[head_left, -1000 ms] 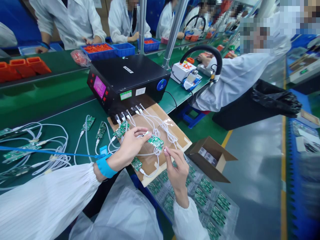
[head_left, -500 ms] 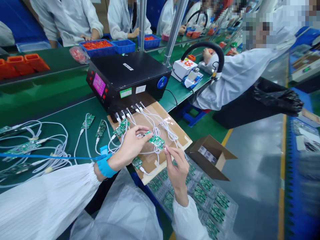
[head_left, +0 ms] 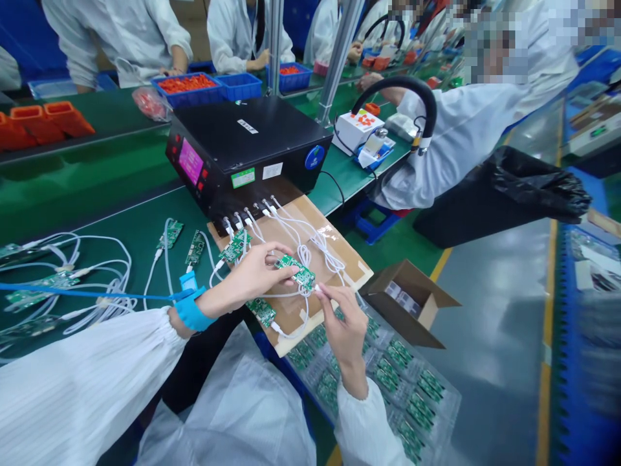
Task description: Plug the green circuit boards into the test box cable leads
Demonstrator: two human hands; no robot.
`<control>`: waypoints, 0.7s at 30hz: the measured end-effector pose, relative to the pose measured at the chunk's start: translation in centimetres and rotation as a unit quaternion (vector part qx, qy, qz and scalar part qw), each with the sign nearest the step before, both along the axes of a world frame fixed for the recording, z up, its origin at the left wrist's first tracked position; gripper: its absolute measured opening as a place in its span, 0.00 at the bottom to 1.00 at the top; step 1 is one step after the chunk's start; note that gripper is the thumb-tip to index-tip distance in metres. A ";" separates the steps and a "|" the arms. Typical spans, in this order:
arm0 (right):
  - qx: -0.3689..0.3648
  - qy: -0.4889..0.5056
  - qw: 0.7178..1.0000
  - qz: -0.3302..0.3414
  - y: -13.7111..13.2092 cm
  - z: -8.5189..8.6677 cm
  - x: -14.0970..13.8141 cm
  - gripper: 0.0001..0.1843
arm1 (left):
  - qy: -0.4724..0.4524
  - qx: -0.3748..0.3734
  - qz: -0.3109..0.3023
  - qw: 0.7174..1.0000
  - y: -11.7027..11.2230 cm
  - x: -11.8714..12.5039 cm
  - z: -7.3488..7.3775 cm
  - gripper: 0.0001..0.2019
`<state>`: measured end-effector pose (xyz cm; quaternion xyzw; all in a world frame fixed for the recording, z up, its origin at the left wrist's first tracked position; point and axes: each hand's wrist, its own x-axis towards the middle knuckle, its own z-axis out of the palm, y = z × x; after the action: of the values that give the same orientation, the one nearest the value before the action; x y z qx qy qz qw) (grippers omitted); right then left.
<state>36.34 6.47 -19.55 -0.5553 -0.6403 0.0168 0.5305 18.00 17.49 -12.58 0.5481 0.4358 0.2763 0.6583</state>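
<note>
My left hand [head_left: 257, 272] pinches a small green circuit board [head_left: 295, 272] above a brown cardboard sheet [head_left: 334, 243]. My right hand [head_left: 342, 320] is closed on the plug end of a white cable [head_left: 316, 289], held right at the board's near edge. Several white cables run from the front of a black tester box [head_left: 247, 145] across the cardboard. Another green board [head_left: 262, 310] lies on the cardboard under my left hand. A blue wrist strap [head_left: 191, 310] with a blue cord is on my left wrist.
Clear trays of green boards [head_left: 388, 382] lie on my lap. More boards on white cables [head_left: 63, 285] cover the green table at left. An open cardboard box [head_left: 407, 304] stands on the floor. A person in white leans on the bench at right; others sit behind blue bins [head_left: 194, 90].
My hands have come closer together: the cable plug in my right hand now meets the board's edge. The view has shifted slightly; the person at right has reached further over the bench.
</note>
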 end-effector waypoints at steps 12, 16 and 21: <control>0.031 -0.009 0.999 0.021 -0.3 -0.4 -0.3 0.16 | 0.026 -0.120 -0.072 0.990 0.9 -0.9 0.0 0.21; 0.012 -0.029 0.999 0.025 -0.3 -0.6 0.0 0.15 | 0.047 -0.069 -0.068 0.994 0.7 -0.1 0.5 0.18; -0.017 -0.065 0.978 -0.196 -1.3 -2.9 3.7 0.13 | 0.056 0.020 -0.064 0.996 0.1 1.3 1.2 0.12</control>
<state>40.03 5.17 -22.50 -0.6785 -0.5519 -0.1127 0.4716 19.27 17.54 -11.36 0.6024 0.4304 0.2109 0.6382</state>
